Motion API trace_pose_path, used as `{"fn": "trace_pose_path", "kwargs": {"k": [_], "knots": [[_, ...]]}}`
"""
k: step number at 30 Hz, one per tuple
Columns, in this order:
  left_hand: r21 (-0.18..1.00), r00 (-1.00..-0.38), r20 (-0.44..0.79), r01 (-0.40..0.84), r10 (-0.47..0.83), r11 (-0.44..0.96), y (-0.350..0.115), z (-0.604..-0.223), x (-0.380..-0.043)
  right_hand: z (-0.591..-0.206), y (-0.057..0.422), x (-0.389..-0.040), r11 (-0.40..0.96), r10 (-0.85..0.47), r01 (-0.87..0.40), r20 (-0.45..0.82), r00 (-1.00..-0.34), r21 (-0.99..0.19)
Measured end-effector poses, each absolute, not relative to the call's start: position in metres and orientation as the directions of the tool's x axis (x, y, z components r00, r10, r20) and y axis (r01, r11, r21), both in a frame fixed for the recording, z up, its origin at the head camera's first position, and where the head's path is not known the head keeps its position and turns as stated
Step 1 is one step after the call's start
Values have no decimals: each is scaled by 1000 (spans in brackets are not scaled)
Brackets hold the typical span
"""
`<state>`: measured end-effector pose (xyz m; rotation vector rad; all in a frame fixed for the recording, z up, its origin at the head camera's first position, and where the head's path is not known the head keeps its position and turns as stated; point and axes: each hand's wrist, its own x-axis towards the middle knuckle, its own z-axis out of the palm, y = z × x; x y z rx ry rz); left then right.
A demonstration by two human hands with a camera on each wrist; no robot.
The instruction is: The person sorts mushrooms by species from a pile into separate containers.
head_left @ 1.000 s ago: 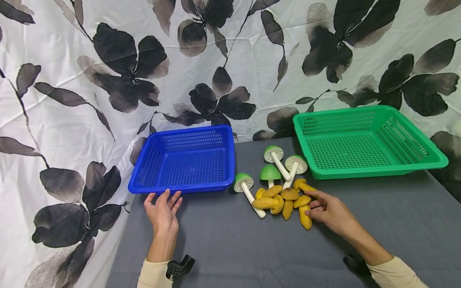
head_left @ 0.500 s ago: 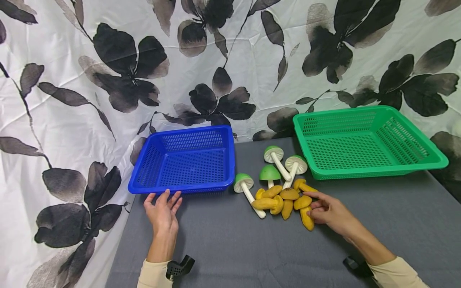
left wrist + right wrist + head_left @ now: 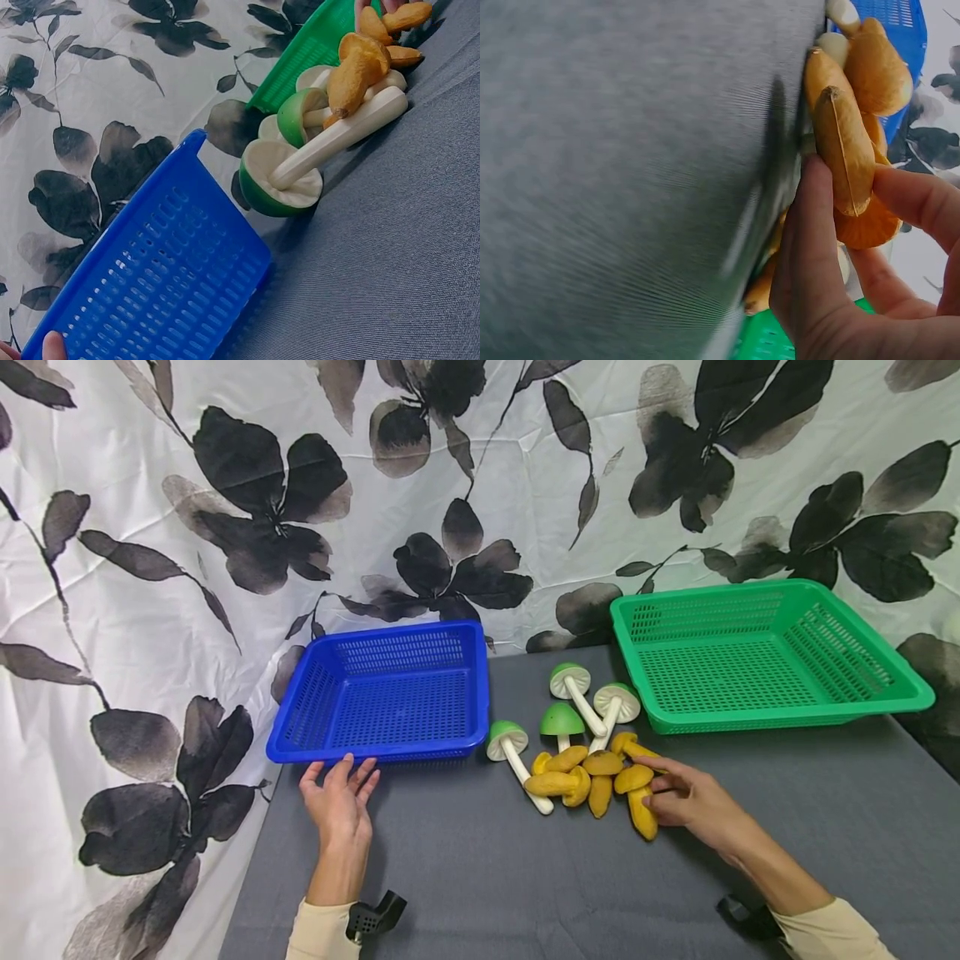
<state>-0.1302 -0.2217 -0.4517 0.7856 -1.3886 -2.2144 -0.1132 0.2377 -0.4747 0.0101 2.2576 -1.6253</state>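
head view, blue basket [image 3: 382, 693], green basket [image 3: 757, 652], green mushrooms [image 3: 564, 720]

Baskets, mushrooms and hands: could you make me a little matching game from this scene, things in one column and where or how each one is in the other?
Things:
1. blue basket
2. green basket
3. left hand
4. right hand

Places or states:
A. pinches a yellow mushroom at the edge of the pile
B. lies flat on the grey table, fingertips at a basket's front rim
C. stands empty on the table's left, by the flowered curtain
D. stands empty to the right, behind the green-capped mushrooms

Pairs: 1-C, 2-D, 3-B, 4-A
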Motion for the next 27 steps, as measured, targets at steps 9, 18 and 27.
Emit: {"fn": "trace_pose_path", "kwargs": {"k": [9, 18, 27], "knots": [[900, -758, -234, 68, -608, -431, -219, -455, -132, -454, 238, -110, 313, -220, 155, -230, -948, -937], [894, -766, -224, 85, -602, -441, -219, -455, -133, -432, 236, -116, 300, -215, 104, -173, -961, -948], [896, -770, -214, 89, -600, -434, -221, -455, -130, -416, 226, -135, 233, -247, 99, -157, -956, -967]]}}
